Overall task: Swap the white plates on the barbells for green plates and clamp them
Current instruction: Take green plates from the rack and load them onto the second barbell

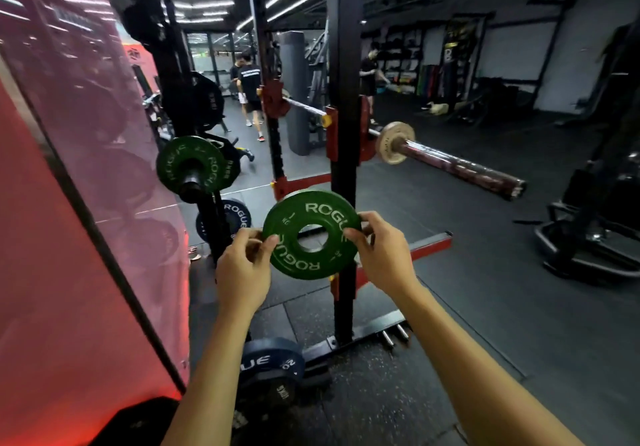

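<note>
- Green plate (311,235): marked ROGUE, 1 KG; held upright in mid-air in front of the rack post (341,154), face to the camera.
- Left hand (244,267): pinches the plate's left rim, thumb on the face.
- Right hand (382,253): pinches the right rim.
- White plate (394,143): on the barbell (460,165), up against the rack.
- Second green plate (194,165): on a storage peg, left.
- Blue plates (270,364): low down by the rack base.

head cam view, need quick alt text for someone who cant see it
A person's left hand and right hand hold a green plate by its edges in front of a squat rack. On the racked barbell behind it, a white plate is still on the sleeve. Another green plate sits on a storage peg to the left.
</note>
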